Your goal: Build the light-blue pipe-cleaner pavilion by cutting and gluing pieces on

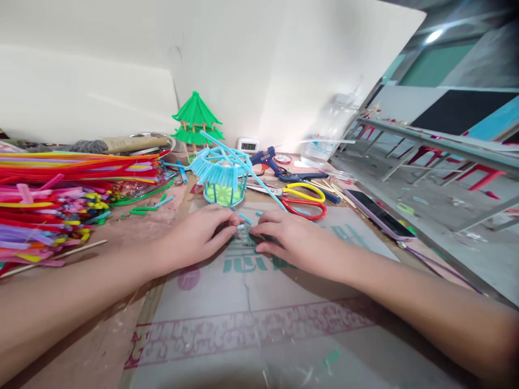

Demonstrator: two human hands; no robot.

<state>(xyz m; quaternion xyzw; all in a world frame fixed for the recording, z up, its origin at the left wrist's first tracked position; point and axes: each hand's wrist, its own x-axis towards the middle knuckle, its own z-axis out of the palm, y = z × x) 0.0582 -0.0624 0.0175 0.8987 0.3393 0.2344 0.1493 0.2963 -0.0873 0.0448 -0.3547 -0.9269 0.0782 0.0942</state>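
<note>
Nearest, a printed cardboard sheet (259,319) covers the table, both forearms laid across it.

Left hand (198,237) and right hand (294,240) meet at the sheet's centre, fingertips drawn together and pinched on a short blue straw piece (242,227) that lies low on the cardboard. Which hand bears the hold I cannot tell; both touch it. A few loose blue offcuts (245,218) sit just beyond, toward 12 o'clock.

Judgement on handling: the piece looks feather-light, hollow, smooth plastic. It would likely crush or kink under a hard pinch and skid off if nudged. Best taken by its sides with fingertip pads, lightly, near the middle.

At 12 o'clock past the hands stands a blue straw pavilion (222,178), one long straw leaning off its roof toward 4 o'clock. Probably fragile; glued joints.

At 9 o'clock, a big heap of coloured straws (60,189), a wooden skewer (57,256) just nearer.

At 1 o'clock, red scissors (304,208) and yellow-handled scissors (302,192), a blue glue gun (267,159) behind. At 2 o'clock, a phone (379,213) near the table edge.

Farthest, against the white wall: a green straw pagoda (197,121) and a small digital clock (248,145).
</note>
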